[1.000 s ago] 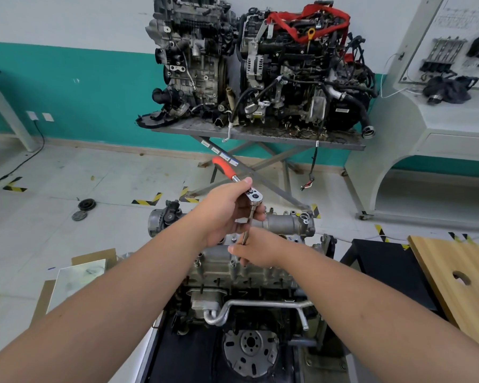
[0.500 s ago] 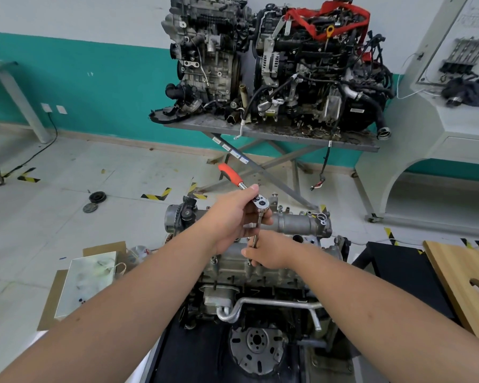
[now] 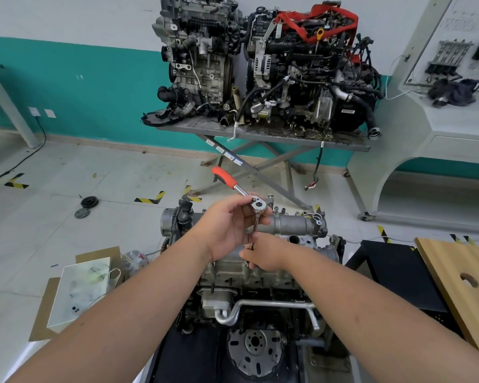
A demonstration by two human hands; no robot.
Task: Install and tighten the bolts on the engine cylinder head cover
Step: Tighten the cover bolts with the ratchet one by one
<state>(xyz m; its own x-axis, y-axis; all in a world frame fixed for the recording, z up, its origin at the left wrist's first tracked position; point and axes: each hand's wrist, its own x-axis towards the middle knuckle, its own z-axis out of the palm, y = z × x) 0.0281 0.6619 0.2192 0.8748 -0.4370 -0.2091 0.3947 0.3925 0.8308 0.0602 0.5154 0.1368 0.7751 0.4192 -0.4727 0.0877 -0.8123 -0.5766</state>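
Note:
A grey engine stands in front of me, its cylinder head cover [image 3: 291, 226] on top. My left hand [image 3: 228, 228] holds the head of a ratchet wrench [image 3: 237, 187] between thumb and fingers; the orange handle points up and to the left. A thin extension bar [image 3: 255, 228] runs down from the ratchet head toward the cover. My right hand [image 3: 266, 252] pinches the lower end of that bar just above the cover's near edge. The bolt under the bar is hidden by my fingers.
Two other engines sit on a scissor-leg metal table [image 3: 260, 134] against the teal wall. A white bag on cardboard [image 3: 78, 291] lies on the floor at left. A wooden board [image 3: 459, 275] and a black stand are at right. Pulleys [image 3: 89, 202] lie on the floor.
The view shifted slightly, so the engine and hands sit a little lower and farther right in the picture. Both hands keep their hold on the ratchet and bar.

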